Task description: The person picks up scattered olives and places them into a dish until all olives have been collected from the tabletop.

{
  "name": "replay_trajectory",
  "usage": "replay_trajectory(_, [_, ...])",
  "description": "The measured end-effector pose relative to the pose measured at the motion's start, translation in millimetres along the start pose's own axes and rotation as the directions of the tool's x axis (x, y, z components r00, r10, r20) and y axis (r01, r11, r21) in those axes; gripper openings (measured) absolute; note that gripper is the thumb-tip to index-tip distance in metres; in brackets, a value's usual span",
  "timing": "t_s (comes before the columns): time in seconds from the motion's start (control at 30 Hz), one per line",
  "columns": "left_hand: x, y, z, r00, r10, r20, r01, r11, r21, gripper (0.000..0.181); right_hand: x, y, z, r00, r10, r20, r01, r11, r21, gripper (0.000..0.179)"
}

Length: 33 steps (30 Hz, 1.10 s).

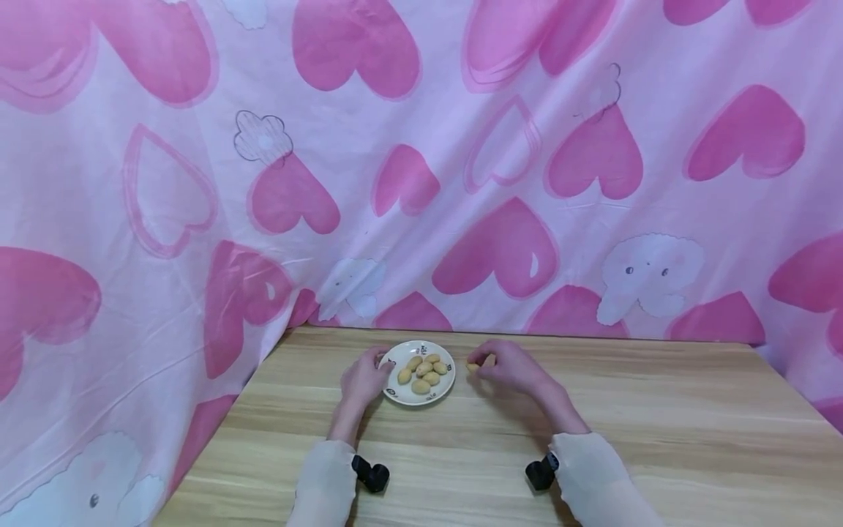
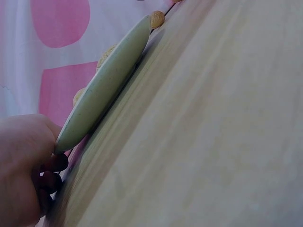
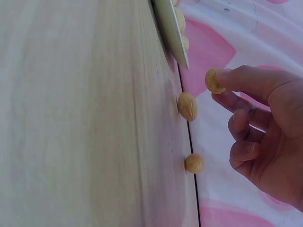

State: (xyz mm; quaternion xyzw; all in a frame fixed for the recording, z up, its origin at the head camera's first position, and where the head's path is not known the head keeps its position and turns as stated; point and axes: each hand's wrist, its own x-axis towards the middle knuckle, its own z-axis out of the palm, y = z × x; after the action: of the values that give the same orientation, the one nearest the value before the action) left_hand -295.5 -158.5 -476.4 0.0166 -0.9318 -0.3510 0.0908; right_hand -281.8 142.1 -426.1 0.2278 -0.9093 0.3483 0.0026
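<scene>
A white plate (image 1: 397,396) with small dark markings holds several tan, oval walnuts (image 1: 421,386). My left hand (image 1: 364,377) grips the plate's left rim, thumb at the top edge and fingers curled below, as the left wrist view shows. To the right of the plate, my right hand (image 1: 516,367) pinches one walnut (image 3: 214,81) between thumb and forefinger, above the table. Its other fingers are loosely bent. Two more walnuts lie on the table near that hand: one (image 3: 188,106) closer to the plate, another (image 3: 194,163) farther off.
The wood-grain table (image 1: 448,454) ends at a back edge just behind the plate. A pink cloth (image 1: 408,249) with hearts hangs behind it and along the left side. Black wrist cameras (image 1: 372,474) sit by both sleeves.
</scene>
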Motion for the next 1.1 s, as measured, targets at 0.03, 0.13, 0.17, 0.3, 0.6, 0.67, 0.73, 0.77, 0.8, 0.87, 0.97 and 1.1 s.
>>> replay_trajectory(0.03, [0.1, 0.2, 0.4, 1.0, 0.002, 0.0, -0.002, 1.0, 0.0, 0.037, 0.0, -1, 0, 1.0, -0.005, 0.003, 0.005, 1.0, 0.004, 0.023])
replay_trajectory(0.13, [0.3, 1.2, 2.1, 1.0, 0.01, 0.0, -0.01, 1.0, 0.007, 0.036, 0.0, -5, 3, 1.0, -0.012, 0.011, 0.012, 1.0, 0.011, 0.024])
replay_trajectory(0.17, [0.2, 1.5, 2.6, 1.0, 0.01, 0.004, -0.01, 1.0, 0.004, 0.036, 0.4, -7, 4, 1.0, -0.018, 0.012, 0.018, 1.0, 0.014, 0.025])
replay_trajectory(0.3, [-1.0, 0.8, 3.6, 1.0, 0.014, 0.003, -0.014, 1.0, 0.001, 0.035, 4.4, -15, 12, 0.999, -0.024, 0.025, 0.024, 1.0, 0.019, 0.025])
replay_trajectory(0.6, [-2.4, -3.1, 2.4, 1.0, 0.017, -0.02, -0.017, 1.0, 0.003, 0.035, 18.3, -42, 30, 0.997, -0.052, 0.065, 0.055, 0.997, -0.051, 0.021])
replay_trajectory(0.67, [-2.1, -2.9, 2.8, 1.0, 0.021, -0.021, -0.021, 1.0, 0.006, 0.034, 20.5, -46, 32, 0.995, -0.065, 0.077, 0.07, 0.996, -0.054, 0.02])
replay_trajectory(0.73, [-2.2, -2.2, 2.7, 1.0, 0.02, -0.02, -0.02, 1.0, 0.006, 0.034, 22.4, -50, 34, 0.993, -0.07, 0.09, 0.076, 0.995, -0.06, 0.019])
replay_trajectory(0.77, [-2.5, -1.6, 2.5, 1.0, 0.022, -0.022, -0.022, 1.0, 0.008, 0.034, 23.3, -53, 35, 0.992, -0.074, 0.098, 0.081, 0.995, -0.064, 0.019])
replay_trajectory(0.8, [-2.8, -1.1, 2.1, 1.0, 0.022, -0.022, -0.021, 1.0, 0.009, 0.034, 24.1, -54, 36, 0.991, -0.079, 0.105, 0.087, 0.994, -0.072, 0.019])
replay_trajectory(0.87, [-3.2, -0.4, 1.4, 0.999, 0.024, -0.025, -0.023, 1.0, 0.011, 0.034, 26.0, -58, 38, 0.989, -0.092, 0.119, 0.102, 0.991, -0.085, 0.018])
replay_trajectory(0.97, [-2.7, 0.2, 0.9, 0.999, 0.028, -0.029, -0.027, 0.999, 0.017, 0.034, 28.6, -62, 42, 0.984, -0.12, 0.133, 0.133, 0.986, -0.097, 0.018])
replay_trajectory(1.1, [-1.9, 0.1, -0.1, 0.999, 0.03, -0.035, -0.029, 0.999, 0.02, 0.034, 33.0, -65, 48, 0.98, -0.137, 0.141, 0.155, 0.98, -0.125, 0.018])
